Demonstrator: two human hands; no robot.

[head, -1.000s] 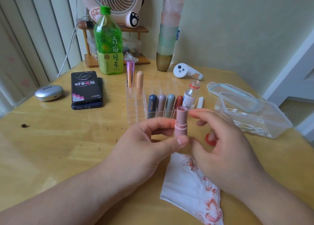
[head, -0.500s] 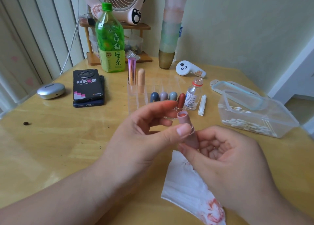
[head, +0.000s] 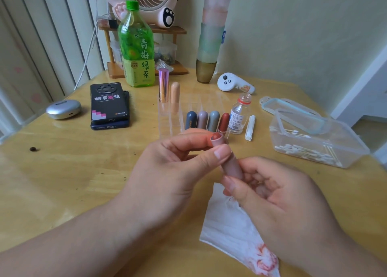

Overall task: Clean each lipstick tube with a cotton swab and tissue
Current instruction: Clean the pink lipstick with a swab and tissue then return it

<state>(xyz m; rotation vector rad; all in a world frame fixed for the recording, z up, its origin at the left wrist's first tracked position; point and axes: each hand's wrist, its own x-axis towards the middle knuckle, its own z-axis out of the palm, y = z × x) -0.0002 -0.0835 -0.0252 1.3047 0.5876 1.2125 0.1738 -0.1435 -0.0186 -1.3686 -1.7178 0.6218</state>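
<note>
A pink lipstick tube (head: 229, 163) with its red tip showing is tilted over the table's middle. My left hand (head: 178, 172) pinches its upper part between thumb and forefinger. My right hand (head: 270, 195) curls round its lower end from below. Under my right hand lies a white tissue (head: 232, 232) smeared with red. A clear organiser (head: 167, 119) behind the hands holds several capped lipsticks (head: 207, 120), among them a purple one (head: 163, 85). A clear box of cotton swabs (head: 314, 142) stands open at the right.
A small liquid bottle (head: 238, 115) and a few white swabs (head: 250, 127) sit beside the organiser. Two stacked phones (head: 109, 106), a silver case (head: 63, 109), a green tea bottle (head: 136, 46), stacked cups (head: 210, 44), a white controller (head: 234, 84) and the box lid (head: 293, 113) ring the table.
The tube has tipped from upright to a slant. My right hand came down from its top and now curls round its lower end; my left hand's pinch shifted to the upper part.
</note>
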